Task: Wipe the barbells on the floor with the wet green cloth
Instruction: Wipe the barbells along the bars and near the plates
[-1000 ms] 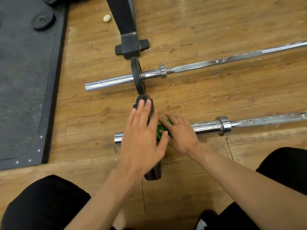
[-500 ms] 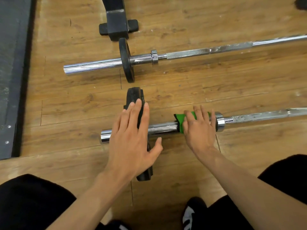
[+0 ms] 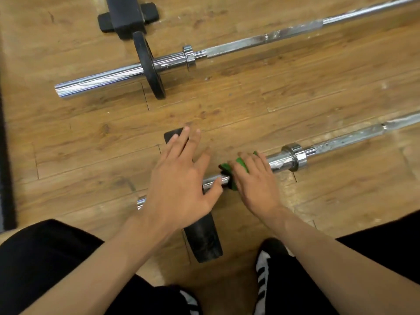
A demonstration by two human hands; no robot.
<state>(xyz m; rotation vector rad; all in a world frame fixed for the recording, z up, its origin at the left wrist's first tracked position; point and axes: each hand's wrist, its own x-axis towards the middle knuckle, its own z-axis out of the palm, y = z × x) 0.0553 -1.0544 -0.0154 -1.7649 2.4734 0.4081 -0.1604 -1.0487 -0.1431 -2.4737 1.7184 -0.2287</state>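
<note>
- the wooden floor (image 3: 250, 105) fills the view, with a dark mat (image 3: 5, 155) along its left edge.
- the far bar (image 3: 102, 80) lies across the floor from lower left to upper right, with a thin black plate (image 3: 148, 64) standing on its sleeve just left of the collar.
- the near bar (image 3: 341, 142) lies roughly parallel to it and closer to me; its shaft looks speckled to the right of the collar.
- my legs in black (image 3: 45, 258) sit at the bottom corners, and a black shoe with white stripes (image 3: 263, 269) rests between my arms.
- a black stand foot (image 3: 125, 17) sits at the top, just behind the thin plate.
- a thick plate (image 3: 203, 239) stands on the near bar's sleeve, its lower rim close to my shoe.
- my left hand (image 3: 179, 185) lies flat on top of the thick plate, fingers straight and spread, grasping nothing; the thumb reaches to the sleeve.
- my right hand (image 3: 256, 183) sits on the near bar's sleeve between the thick plate and the collar, fingers bent over the cloth and holding it against the metal.
- the green cloth (image 3: 241, 163) is wrapped on that sleeve under my right fingers, with bits showing at my fingertips and by my thumb.
</note>
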